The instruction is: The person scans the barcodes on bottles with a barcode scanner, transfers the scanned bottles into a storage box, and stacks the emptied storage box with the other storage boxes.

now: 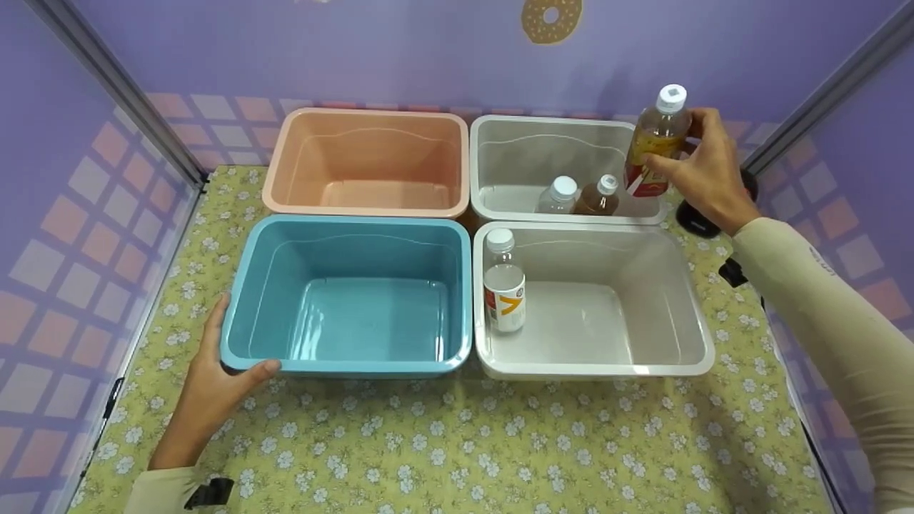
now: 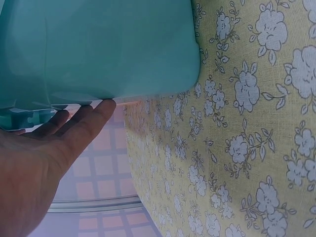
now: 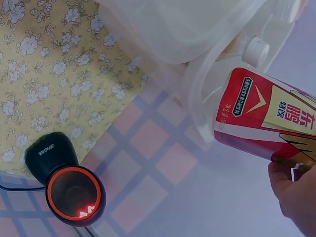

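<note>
My right hand (image 1: pixel 703 171) grips a drink bottle (image 1: pixel 653 135) with a white cap and a red and yellow label. It holds the bottle upright above the right end of the back grey basin (image 1: pixel 493 128). Inside that basin are a clear bottle with a white cap (image 1: pixel 562 191) and a bottle of brown drink (image 1: pixel 600 198). In the right wrist view the label (image 3: pixel 266 108) shows large red characters. My left hand (image 1: pixel 211 385) rests against the near left corner of the blue basin (image 1: pixel 357 366), thumb at the front rim, fingers straight along the side.
A white-labelled bottle (image 1: pixel 505 300) stands at the left of the front grey basin (image 1: pixel 600 370). A pink basin (image 1: pixel 368 114) is at the back left. Right of the basins, a black scanner-like device (image 3: pixel 74 192) with a glowing red ring stands on the flowered cloth (image 1: pixel 428 442).
</note>
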`<state>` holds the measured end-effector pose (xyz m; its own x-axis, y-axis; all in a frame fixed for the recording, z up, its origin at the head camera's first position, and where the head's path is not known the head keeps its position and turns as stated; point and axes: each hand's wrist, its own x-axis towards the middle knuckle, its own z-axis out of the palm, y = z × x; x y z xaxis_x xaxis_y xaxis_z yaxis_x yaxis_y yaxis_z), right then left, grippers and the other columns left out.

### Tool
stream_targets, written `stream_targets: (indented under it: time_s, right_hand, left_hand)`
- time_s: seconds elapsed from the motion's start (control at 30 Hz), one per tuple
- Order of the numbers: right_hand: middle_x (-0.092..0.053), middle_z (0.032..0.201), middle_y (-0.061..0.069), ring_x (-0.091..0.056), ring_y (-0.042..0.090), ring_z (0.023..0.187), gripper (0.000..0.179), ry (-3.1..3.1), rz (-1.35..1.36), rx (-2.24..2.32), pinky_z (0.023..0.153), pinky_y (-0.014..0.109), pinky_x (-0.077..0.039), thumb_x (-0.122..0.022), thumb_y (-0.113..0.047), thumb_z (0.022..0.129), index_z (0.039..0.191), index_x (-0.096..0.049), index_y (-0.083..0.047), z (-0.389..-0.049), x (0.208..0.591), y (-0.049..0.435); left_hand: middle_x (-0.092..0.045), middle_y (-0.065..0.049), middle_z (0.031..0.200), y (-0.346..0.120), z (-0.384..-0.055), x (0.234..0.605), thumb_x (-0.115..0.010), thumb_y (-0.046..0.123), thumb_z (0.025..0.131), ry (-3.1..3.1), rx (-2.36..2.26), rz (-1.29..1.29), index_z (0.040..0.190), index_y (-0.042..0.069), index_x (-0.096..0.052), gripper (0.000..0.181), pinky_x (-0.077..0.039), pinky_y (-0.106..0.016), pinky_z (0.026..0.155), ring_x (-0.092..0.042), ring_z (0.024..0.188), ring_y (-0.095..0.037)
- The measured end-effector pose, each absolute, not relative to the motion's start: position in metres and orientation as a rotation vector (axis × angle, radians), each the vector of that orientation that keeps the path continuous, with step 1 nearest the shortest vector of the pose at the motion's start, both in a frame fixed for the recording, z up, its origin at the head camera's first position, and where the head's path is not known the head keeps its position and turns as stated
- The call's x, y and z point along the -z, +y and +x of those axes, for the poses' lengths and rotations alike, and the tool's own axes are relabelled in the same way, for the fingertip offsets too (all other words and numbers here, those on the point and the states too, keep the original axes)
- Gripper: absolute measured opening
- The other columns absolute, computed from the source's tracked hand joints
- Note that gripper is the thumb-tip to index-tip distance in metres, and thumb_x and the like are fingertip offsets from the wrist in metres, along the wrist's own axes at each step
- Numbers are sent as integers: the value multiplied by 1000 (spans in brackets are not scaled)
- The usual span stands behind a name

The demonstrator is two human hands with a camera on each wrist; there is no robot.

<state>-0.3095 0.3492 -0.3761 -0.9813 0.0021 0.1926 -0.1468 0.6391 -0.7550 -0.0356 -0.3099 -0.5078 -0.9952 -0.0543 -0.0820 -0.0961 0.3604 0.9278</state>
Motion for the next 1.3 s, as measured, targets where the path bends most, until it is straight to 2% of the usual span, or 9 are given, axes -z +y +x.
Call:
stream_targets:
  time_s: [0.27, 0.57, 1.07, 1.3]
  right_hand:
    - [-51, 156, 21, -54, 33, 144, 77, -2687, 133, -1247, 123, 41, -47, -84, -12, 97, 159, -40, -2, -316, 382, 349]
    - [-54, 155, 21, -55, 31, 142, 76, -2685, 141, -1227, 122, 40, -47, -87, -13, 96, 157, -43, -2, -318, 382, 345]
    - [-53, 157, 19, -54, 30, 146, 78, -2670, 192, -1229, 124, 37, -45, -86, -12, 95, 158, -43, -3, -323, 365, 324]
    - [-53, 156, 18, -54, 30, 146, 76, -2653, 260, -1246, 125, 36, -44, -86, -8, 94, 157, -44, -2, -326, 360, 311]
  left_hand:
    - [-18, -32, 177, -308, -35, 506, -84, 17, 98, 2545, -1761, -151, 177, 44, 0, 119, -54, -14, 92, -46, 145, -56]
    - [-15, -30, 178, -308, -34, 505, -84, 17, 98, 2538, -1755, -161, 176, 47, 1, 119, -55, -15, 91, -45, 146, -56]
    - [-23, -35, 174, -307, -32, 506, -85, 15, 97, 2535, -1785, -164, 177, 44, -1, 120, -55, -15, 92, -49, 142, -54]
    - [-22, -33, 175, -306, -31, 505, -84, 17, 97, 2560, -1751, -165, 177, 44, 0, 120, -54, -15, 90, -49, 143, -55]
